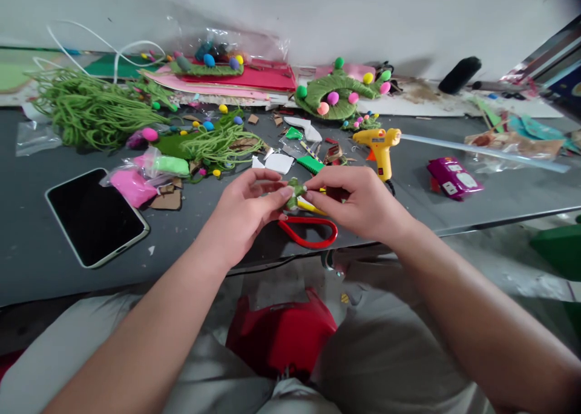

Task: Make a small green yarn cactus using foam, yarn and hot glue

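Observation:
A small green wrapped piece (294, 195) is held between both hands near the table's front edge. My left hand (254, 205) pinches its left side between thumb and fingers. My right hand (356, 199) grips its right side with thumb and forefinger. Just below the hands lie red-handled scissors (311, 243), partly hidden. A yellow tool or strip (311, 206) shows behind the fingers. White scraps (278, 163) and a green comb-like piece (310, 164) lie just beyond the hands.
A yellow glue gun (381, 147) lies right of centre, with a clear stick (485, 151) beyond. Green yarn (93, 108), a tablet or phone (97, 217), pink clay (132, 186) and a purple packet (454, 178) surround the work spot. Pompom-covered green shapes (333, 93) stand at the back.

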`<action>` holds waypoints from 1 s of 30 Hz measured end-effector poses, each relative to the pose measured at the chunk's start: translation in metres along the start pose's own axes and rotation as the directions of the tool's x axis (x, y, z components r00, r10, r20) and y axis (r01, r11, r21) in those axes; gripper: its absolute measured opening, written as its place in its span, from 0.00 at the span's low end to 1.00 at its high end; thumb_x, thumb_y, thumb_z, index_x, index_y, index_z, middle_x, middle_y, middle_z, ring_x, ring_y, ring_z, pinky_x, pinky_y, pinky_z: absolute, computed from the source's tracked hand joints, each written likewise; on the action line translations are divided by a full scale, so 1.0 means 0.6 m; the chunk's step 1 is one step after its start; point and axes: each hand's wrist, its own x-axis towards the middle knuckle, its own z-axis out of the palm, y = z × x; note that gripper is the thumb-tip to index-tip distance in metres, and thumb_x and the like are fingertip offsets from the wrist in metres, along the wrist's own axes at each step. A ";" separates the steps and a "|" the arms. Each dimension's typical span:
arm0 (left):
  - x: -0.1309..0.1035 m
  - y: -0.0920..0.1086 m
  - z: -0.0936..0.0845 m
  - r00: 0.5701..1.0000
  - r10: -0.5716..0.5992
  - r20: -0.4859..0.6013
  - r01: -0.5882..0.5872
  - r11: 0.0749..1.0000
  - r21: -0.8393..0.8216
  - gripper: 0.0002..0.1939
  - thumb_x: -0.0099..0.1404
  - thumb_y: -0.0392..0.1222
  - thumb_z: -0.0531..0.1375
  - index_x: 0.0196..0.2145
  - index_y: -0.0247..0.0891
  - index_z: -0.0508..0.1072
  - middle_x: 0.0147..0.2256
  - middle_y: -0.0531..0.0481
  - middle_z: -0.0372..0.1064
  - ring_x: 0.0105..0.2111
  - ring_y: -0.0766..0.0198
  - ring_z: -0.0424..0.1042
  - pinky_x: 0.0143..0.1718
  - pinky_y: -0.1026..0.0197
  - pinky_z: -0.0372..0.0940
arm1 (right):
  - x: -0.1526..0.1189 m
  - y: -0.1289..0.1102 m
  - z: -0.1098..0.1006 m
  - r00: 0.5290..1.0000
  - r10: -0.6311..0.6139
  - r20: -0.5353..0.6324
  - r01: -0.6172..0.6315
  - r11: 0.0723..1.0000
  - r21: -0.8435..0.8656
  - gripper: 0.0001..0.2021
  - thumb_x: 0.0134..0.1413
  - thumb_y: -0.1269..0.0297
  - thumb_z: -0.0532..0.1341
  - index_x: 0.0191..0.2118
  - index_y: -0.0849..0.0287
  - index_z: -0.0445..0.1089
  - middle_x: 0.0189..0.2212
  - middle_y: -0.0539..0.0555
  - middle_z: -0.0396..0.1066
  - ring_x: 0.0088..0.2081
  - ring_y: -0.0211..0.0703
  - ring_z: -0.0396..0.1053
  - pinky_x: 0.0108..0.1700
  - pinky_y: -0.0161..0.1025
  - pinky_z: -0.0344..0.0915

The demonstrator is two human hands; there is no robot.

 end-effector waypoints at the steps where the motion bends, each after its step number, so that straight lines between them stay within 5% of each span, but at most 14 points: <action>1: -0.001 0.001 0.000 1.000 0.008 0.021 -0.009 1.000 0.010 0.15 0.50 0.33 0.76 0.34 0.36 0.76 0.32 0.53 0.74 0.29 0.68 0.74 0.27 0.67 0.69 | 0.000 -0.001 -0.001 1.000 0.012 0.002 -0.012 1.000 0.001 0.06 0.61 0.69 0.63 0.39 0.61 0.79 0.31 0.51 0.77 0.28 0.34 0.65 0.32 0.35 0.59; 7: -0.002 -0.001 -0.004 0.993 0.000 0.120 -0.007 0.998 0.062 0.06 0.59 0.38 0.71 0.36 0.35 0.82 0.33 0.48 0.78 0.30 0.66 0.76 0.29 0.68 0.71 | 0.000 -0.004 -0.005 0.995 0.075 0.070 -0.080 0.994 0.068 0.06 0.61 0.66 0.64 0.37 0.61 0.79 0.27 0.48 0.73 0.25 0.32 0.60 0.30 0.34 0.58; 13: -0.007 -0.004 -0.013 0.974 0.083 0.211 -0.144 0.944 0.296 0.15 0.59 0.47 0.73 0.42 0.39 0.84 0.37 0.46 0.81 0.36 0.58 0.80 0.38 0.61 0.73 | 0.000 -0.007 -0.008 0.986 0.110 0.128 -0.119 0.990 0.069 0.06 0.61 0.67 0.64 0.35 0.61 0.79 0.27 0.48 0.74 0.26 0.32 0.62 0.31 0.35 0.57; 20: -0.007 -0.008 -0.016 0.928 0.270 0.256 -0.371 0.639 0.673 0.12 0.66 0.47 0.67 0.45 0.41 0.83 0.37 0.48 0.82 0.33 0.60 0.78 0.34 0.61 0.70 | 0.000 -0.008 -0.006 0.984 0.117 0.135 -0.122 0.992 0.025 0.07 0.60 0.67 0.64 0.34 0.61 0.79 0.25 0.48 0.74 0.25 0.33 0.62 0.31 0.34 0.57; 24: -0.006 -0.012 -0.017 0.896 0.376 0.237 -0.404 0.467 0.786 0.11 0.66 0.47 0.66 0.44 0.42 0.83 0.35 0.50 0.81 0.31 0.62 0.74 0.30 0.62 0.64 | -0.001 -0.013 -0.002 0.993 0.076 0.096 -0.073 0.997 -0.030 0.07 0.61 0.68 0.64 0.33 0.61 0.78 0.26 0.49 0.74 0.27 0.34 0.64 0.33 0.34 0.58; 30: -0.005 -0.019 -0.017 0.899 0.393 0.193 -0.407 0.587 0.700 0.12 0.66 0.47 0.67 0.44 0.40 0.81 0.33 0.51 0.78 0.30 0.65 0.73 0.30 0.64 0.66 | -0.012 -0.024 0.010 0.995 -0.076 0.063 0.091 0.957 -0.274 0.10 0.68 0.69 0.58 0.41 0.62 0.79 0.36 0.56 0.76 0.37 0.41 0.71 0.38 0.37 0.63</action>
